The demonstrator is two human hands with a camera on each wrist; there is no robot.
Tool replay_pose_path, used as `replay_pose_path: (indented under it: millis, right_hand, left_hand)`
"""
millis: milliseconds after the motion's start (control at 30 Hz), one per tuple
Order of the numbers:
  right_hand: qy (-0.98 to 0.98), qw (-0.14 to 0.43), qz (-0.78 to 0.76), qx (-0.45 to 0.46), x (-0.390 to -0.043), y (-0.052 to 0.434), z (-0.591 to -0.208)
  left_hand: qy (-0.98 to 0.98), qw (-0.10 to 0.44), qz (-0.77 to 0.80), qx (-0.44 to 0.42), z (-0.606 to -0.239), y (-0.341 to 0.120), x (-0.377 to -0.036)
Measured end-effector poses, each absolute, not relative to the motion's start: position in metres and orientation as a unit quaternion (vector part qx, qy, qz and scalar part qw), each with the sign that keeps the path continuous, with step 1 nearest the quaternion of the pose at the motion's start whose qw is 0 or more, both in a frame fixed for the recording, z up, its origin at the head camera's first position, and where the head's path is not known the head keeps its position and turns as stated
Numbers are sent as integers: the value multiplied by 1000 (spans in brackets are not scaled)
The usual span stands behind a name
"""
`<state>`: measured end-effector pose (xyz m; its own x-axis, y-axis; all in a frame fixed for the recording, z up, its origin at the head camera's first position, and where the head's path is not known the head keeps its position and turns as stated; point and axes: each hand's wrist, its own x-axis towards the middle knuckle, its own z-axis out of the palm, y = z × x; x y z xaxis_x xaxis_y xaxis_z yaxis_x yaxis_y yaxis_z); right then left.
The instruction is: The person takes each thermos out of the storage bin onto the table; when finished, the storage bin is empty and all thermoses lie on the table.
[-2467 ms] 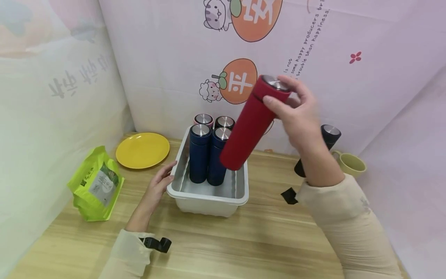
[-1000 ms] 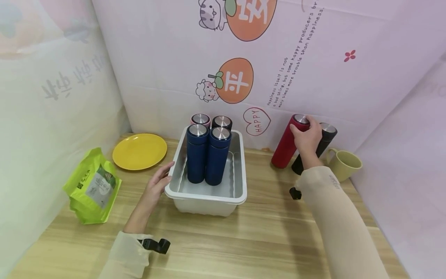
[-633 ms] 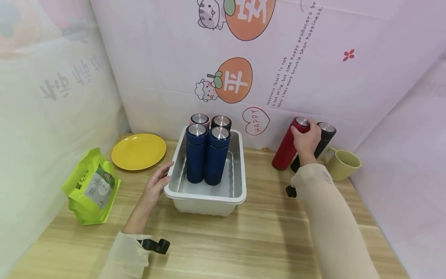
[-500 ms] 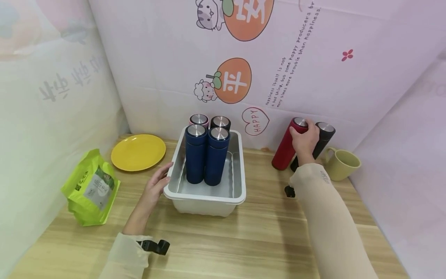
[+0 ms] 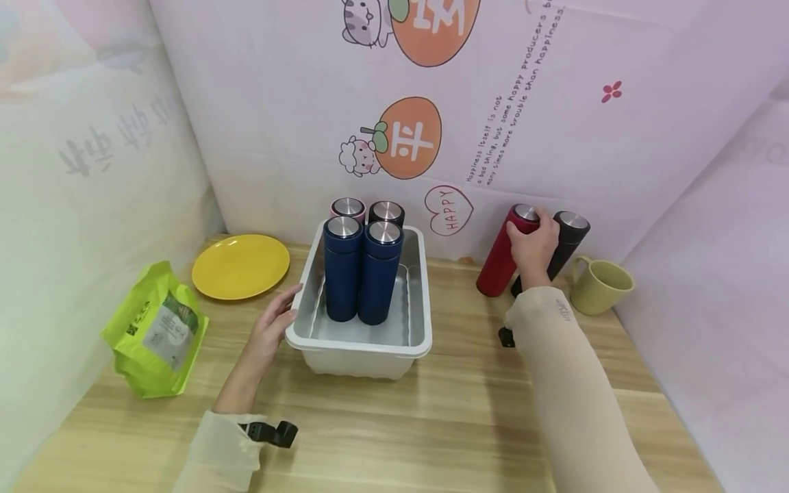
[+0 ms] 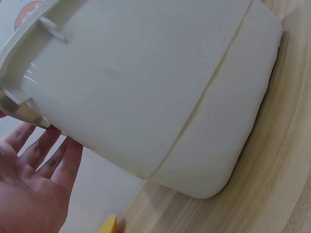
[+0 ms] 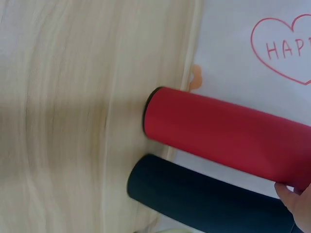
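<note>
In the head view my right hand (image 5: 533,248) grips the red thermos bottle (image 5: 496,261) near its silver-topped lid. The bottle stands on the table by the back wall, left of a black thermos bottle (image 5: 568,239). The right wrist view shows the red bottle's base (image 7: 160,114) on the tabletop, with the thumb against its side. My left hand (image 5: 271,329) touches the left side of a white plastic bin (image 5: 357,352), fingers fairly straight against its wall (image 6: 146,87). Two blue thermos bottles (image 5: 343,274) stand inside; a pink-edged one (image 5: 348,207) and a black one (image 5: 386,212) show behind.
An olive-green mug (image 5: 603,287) stands right of the black bottle. At the left are a yellow plate (image 5: 240,267) and a bright green pouch (image 5: 161,332). Printed cloth walls (image 5: 277,116) enclose the wooden table (image 5: 370,438) at the back and both sides.
My right hand has carried the red thermos bottle from above the bin rightward and down onto the table beside the black one. The left hand has stayed at the bin.
</note>
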<state>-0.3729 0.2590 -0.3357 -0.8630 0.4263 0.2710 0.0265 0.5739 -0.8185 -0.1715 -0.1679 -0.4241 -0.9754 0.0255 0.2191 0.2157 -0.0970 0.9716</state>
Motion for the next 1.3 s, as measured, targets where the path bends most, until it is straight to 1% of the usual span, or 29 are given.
replay_pose_path:
  millis: [367,567,833,1100,1300]
  right_hand:
    - [-854,240,442,-132,-377,259,-336]
    - [-863,223,434,-130,-373,268,-335]
    - [-882,182,419,-115,-368,270,-327]
    - [-889,194,407,-82,-374,266,-310]
    - [-891,210,399,-47,-371,260,-294]
  left_hand:
    - [-659,79,-741,-101,-422,-166,-177]
    - [-660,75,-742,-95,-425,-162,-180]
    - [-669,70,-734,-94,-425,-163,-177]
    - [-662,75,-741,-82,-425,-168,-177]
    - [-662,73,-742,-76,-423,-166,-175]
